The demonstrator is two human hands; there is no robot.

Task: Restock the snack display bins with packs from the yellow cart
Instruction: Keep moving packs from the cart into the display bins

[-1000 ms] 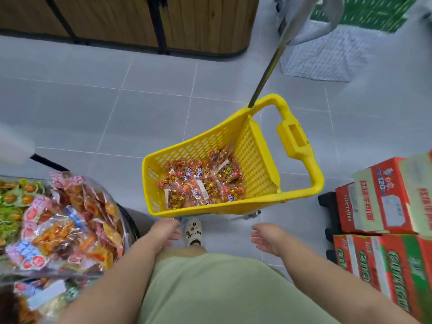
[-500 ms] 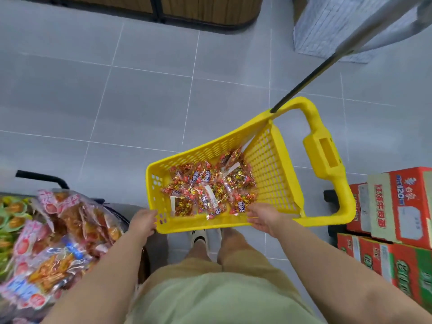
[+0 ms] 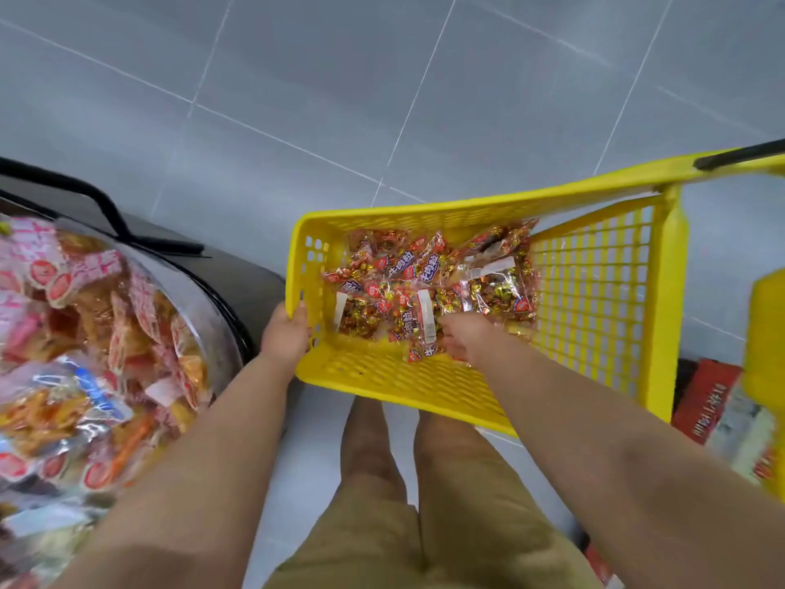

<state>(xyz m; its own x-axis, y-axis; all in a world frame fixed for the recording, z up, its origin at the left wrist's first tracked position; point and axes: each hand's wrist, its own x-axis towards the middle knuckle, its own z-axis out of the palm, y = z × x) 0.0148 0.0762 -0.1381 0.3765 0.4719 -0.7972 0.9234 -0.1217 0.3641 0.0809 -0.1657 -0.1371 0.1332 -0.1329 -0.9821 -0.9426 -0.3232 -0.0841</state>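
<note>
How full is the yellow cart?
Mostly empty: in the yellow cart, snack packs cover only part of the floor; bare mesh shows beside them.

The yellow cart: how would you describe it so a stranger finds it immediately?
On the grey tiled floor, right of the snack display bin, stands a plastic mesh cart. The left hand grips its corner; it alone is bright yellow.

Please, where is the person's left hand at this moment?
In the head view, the left hand grips the near left corner of the yellow cart, right of the snack display bin.
</note>
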